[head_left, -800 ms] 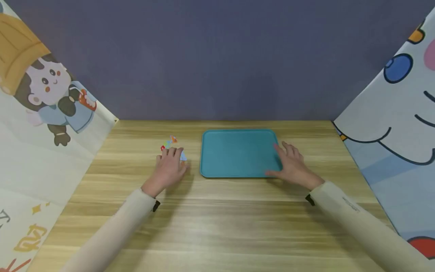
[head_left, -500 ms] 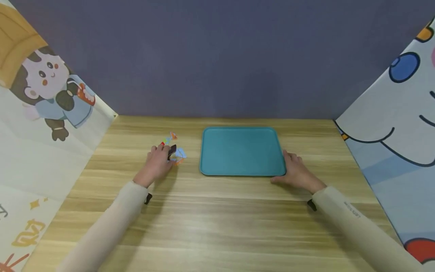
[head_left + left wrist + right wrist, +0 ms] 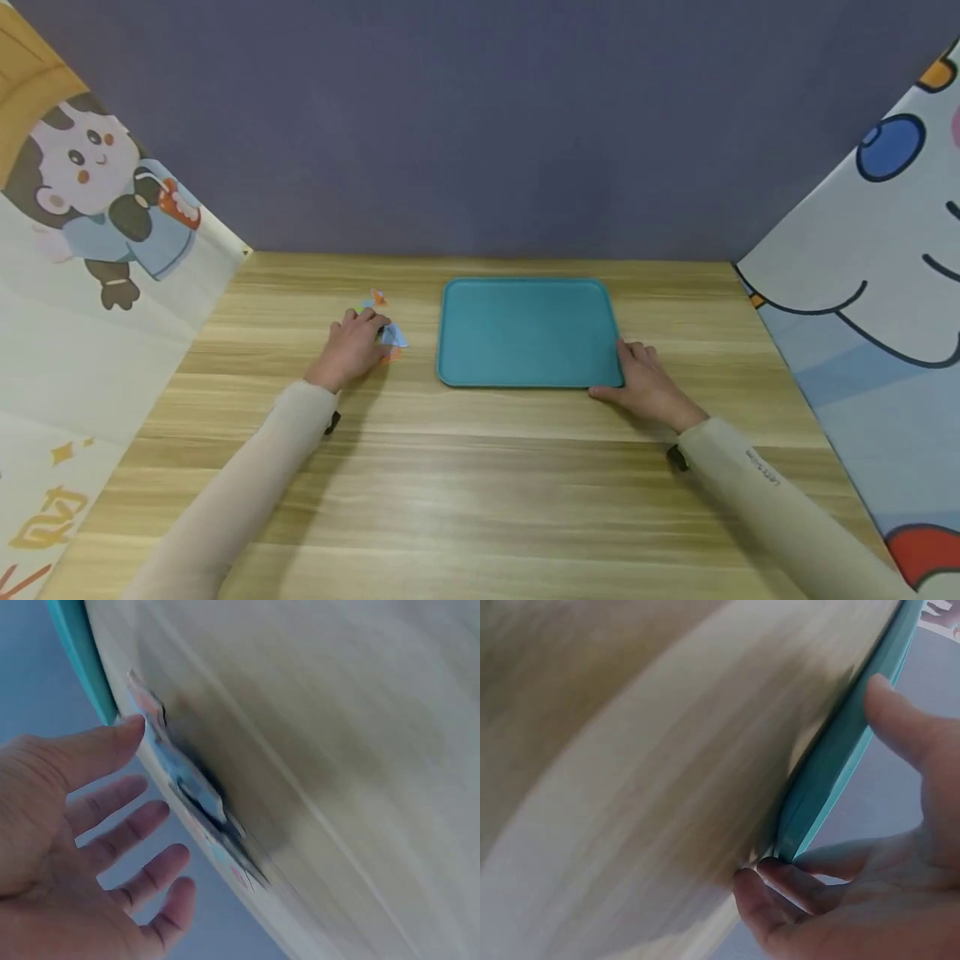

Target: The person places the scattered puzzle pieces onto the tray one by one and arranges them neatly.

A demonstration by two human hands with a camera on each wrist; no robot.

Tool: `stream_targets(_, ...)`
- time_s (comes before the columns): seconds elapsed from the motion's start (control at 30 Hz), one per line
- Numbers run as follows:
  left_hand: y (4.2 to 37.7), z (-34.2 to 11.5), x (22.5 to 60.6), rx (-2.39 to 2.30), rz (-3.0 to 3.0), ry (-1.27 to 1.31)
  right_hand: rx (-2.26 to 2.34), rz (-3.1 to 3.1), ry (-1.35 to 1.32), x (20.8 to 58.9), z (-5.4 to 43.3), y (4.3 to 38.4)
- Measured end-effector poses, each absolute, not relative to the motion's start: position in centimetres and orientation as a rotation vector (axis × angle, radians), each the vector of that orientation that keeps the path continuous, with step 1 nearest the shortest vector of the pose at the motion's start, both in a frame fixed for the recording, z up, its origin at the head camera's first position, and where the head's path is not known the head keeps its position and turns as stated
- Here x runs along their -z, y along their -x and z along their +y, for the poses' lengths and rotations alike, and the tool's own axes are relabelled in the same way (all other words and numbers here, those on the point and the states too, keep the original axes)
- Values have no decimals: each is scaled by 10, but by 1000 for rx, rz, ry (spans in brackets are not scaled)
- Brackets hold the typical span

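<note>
My left hand (image 3: 349,348) reaches over a small cluster of flat, thin, coloured pieces on the wooden table. Light-blue (image 3: 394,337) and orange (image 3: 378,297) pieces show around its fingers; others are partly hidden beneath it. In the left wrist view the fingers are loosely spread, with the thumb close to a blue piece (image 3: 191,780). I cannot tell whether it touches. My right hand (image 3: 645,385) grips the near right corner of a teal rectangular tray (image 3: 528,333), thumb along the front edge and fingers around the right side. Nothing lies in the tray.
The wooden table (image 3: 465,483) stretches in front of the tray. A dark grey-blue wall (image 3: 480,125) rises behind its far edge. Panels with cartoon prints flank the left (image 3: 52,350) and right (image 3: 862,267) sides.
My right hand has moved from above the tray's right side to grip its near right corner. The left hand has shifted slightly about the pieces, covering a dark one seen earlier.
</note>
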State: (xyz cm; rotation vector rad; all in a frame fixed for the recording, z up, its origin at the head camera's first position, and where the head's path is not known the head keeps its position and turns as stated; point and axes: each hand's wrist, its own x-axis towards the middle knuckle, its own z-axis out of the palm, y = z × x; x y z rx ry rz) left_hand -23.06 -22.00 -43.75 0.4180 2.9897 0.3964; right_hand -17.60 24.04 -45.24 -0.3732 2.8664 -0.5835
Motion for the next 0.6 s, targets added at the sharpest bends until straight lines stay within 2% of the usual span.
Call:
stream_targets(0.37,245,-207,444,-371,2959,-401,584,2856,352,454,241,176)
stream_targets(0.6,254,-203,444,-386,2919,-493,599,2860,351,456,242,177)
